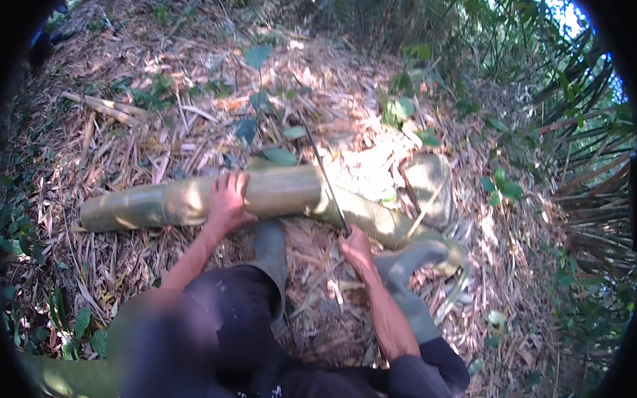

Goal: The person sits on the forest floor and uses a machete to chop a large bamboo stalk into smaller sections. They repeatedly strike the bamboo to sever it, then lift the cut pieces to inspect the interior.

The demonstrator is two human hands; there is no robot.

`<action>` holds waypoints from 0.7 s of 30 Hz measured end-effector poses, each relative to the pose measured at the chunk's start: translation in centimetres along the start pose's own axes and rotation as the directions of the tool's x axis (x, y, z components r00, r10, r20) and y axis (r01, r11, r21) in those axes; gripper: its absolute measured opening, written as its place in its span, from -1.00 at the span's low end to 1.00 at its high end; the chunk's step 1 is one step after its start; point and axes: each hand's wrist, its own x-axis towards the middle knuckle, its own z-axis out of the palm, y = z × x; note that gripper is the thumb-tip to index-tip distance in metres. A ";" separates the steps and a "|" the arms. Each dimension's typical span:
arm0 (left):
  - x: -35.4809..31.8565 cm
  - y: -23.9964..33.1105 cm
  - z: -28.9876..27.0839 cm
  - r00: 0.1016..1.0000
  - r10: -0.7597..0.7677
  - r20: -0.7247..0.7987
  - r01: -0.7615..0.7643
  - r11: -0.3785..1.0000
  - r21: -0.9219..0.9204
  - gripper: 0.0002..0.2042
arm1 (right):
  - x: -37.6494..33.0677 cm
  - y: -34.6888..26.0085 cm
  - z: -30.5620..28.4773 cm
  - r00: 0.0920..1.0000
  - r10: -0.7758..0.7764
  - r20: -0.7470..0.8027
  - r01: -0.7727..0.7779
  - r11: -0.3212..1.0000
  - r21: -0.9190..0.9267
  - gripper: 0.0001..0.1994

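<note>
A thick green-tan bamboo pole (276,189) lies crosswise in front of me. My left hand (229,203) rests over it, fingers across the top and thumb apart. In my right hand (355,245) is the handle of a long, thin-bladed cutting tool (322,164). Its blade is seen nearly edge-on and slants away past the pole's right end; whether it is a saw or a machete I cannot tell. Beneath that end, another green bamboo length (375,219) runs off to the lower right. Whether the blade touches the bamboo is unclear.
My rubber boots stand close by, the left boot (270,246) against the pole and the right boot (408,266) beside the lower bamboo. A rounded grey-brown lump (430,184) sits right of the blade. More bamboo (72,377) lies lower left. Dry leaf litter covers the ground.
</note>
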 end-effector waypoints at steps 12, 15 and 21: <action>-0.2 0.7 -0.7 1.000 -0.011 -0.011 0.011 1.000 0.014 0.10 | -1.9 -16.4 -10.5 0.492 -0.275 -0.826 0.860 0.005 0.510 -0.81; 0.9 2.0 -0.5 1.000 0.010 -0.025 -0.010 1.000 0.006 0.11 | -1.1 0.0 -1.8 0.987 0.142 0.070 -0.150 0.981 0.125 -0.74; 1.9 3.9 0.3 0.999 -0.010 -0.034 0.009 1.000 -0.014 0.06 | -2.6 0.1 -3.3 0.996 0.009 -0.086 0.068 0.527 0.847 -0.75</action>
